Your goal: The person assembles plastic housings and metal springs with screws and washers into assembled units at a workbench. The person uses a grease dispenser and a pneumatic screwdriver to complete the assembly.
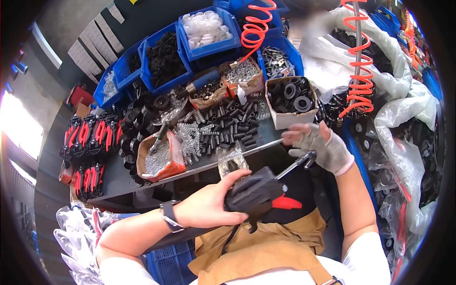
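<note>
My left hand (206, 202), bare with a dark watch band on its wrist, grips a black plastic tool body (254, 190) above my lap. A red lever (286, 203) sticks out of its side. From the body a metal rod (290, 168) points up and right, ending in a black crosspiece (309, 160). My right hand (323, 147), in a pale fingerless glove, is raised just beyond that end. Its fingers are apart and slightly blurred, and I see nothing held in them. Whether the palm touches the crosspiece I cannot tell.
Before me the workbench (118, 183) bears loose springs (190, 137), black tubes (232, 130), a carton of small metal parts (161, 159) and a box of black rings (292, 95). Blue bins (209, 50) line the back. Red-handled assemblies (90, 135) stand left. A red coiled hose (358, 61) hangs right.
</note>
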The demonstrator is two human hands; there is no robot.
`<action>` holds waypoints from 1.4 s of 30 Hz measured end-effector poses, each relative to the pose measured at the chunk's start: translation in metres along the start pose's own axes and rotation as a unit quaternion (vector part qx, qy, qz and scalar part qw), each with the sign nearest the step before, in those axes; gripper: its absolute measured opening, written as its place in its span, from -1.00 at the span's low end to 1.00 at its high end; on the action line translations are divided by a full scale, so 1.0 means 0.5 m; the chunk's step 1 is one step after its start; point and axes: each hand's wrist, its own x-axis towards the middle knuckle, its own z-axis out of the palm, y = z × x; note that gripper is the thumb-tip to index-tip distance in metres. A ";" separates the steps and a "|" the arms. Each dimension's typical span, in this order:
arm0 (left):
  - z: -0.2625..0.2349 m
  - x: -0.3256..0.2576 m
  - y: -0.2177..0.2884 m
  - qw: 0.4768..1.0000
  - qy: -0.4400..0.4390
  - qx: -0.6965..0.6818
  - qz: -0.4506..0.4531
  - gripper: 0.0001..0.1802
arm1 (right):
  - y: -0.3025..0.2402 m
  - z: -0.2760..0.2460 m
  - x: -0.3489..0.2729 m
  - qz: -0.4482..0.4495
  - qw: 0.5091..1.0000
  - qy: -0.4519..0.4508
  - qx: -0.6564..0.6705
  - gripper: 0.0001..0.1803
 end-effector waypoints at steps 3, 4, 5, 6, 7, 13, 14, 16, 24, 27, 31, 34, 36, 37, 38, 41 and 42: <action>0.024 0.026 0.014 0.999 0.014 0.020 -0.025 0.04 | 0.034 0.021 -0.032 0.090 0.940 -0.099 -0.314 -0.26; 0.032 0.031 0.018 0.999 0.016 0.019 -0.028 0.04 | 0.039 0.026 -0.039 0.076 0.939 -0.120 -0.313 -0.31; 0.040 0.035 0.022 0.999 0.008 0.001 -0.040 0.04 | 0.054 0.022 -0.051 -0.016 0.946 -0.103 -0.308 -0.31; 0.046 0.037 0.025 0.998 0.001 -0.018 -0.052 0.04 | 0.067 0.018 -0.061 -0.109 0.944 -0.086 -0.301 -0.31; 0.045 0.042 0.021 0.999 0.011 -0.037 -0.025 0.04 | 0.064 0.021 -0.071 -0.196 0.913 -0.024 -0.356 -0.34; -0.114 0.112 0.142 0.888 0.311 -0.312 0.134 -0.22 | 0.096 0.035 -0.113 -0.445 0.698 0.010 -0.561 -0.29; -0.132 0.136 0.172 0.850 0.308 -0.387 0.181 -0.27 | 0.123 0.069 -0.110 -0.355 0.792 -0.002 -0.496 -0.16; -0.099 0.173 0.265 0.832 0.291 -0.380 0.280 -0.35 | 0.110 0.072 -0.100 -0.271 0.742 0.191 -0.583 -0.02; -0.041 0.524 0.195 0.878 0.255 0.336 0.225 -0.58 | 0.186 -0.122 -0.168 -0.373 0.834 0.274 -0.301 0.01; 0.059 0.618 0.165 0.835 0.332 0.398 0.188 -0.61 | 0.252 -0.153 -0.225 -0.362 0.850 0.282 -0.260 -0.02; 0.069 0.670 0.159 0.823 0.332 0.423 0.182 -0.82 | 0.248 -0.172 -0.247 -0.397 0.827 0.297 -0.264 -0.16; 0.012 0.684 0.132 0.826 0.372 0.330 0.266 -0.91 | 0.248 -0.187 -0.257 -0.394 0.829 0.292 -0.271 -0.18; -0.012 0.625 0.145 0.820 0.351 0.269 0.363 -0.93 | 0.239 -0.184 -0.270 -0.394 0.833 0.300 -0.248 -0.20; -0.019 0.571 0.157 0.823 0.310 0.257 0.401 -0.94 | 0.234 -0.179 -0.276 -0.393 0.838 0.306 -0.223 -0.22; -0.016 0.518 0.172 0.824 0.263 0.240 0.440 -0.91 | 0.226 -0.180 -0.293 -0.396 0.836 0.308 -0.222 -0.22; -0.023 0.396 0.208 0.833 0.209 0.147 0.491 -0.81 | 0.201 -0.193 -0.344 -0.367 0.842 0.285 -0.275 -0.15; -0.043 0.384 0.203 0.813 0.204 0.096 0.538 -0.80 | 0.194 -0.187 -0.350 -0.377 0.841 0.280 -0.269 -0.16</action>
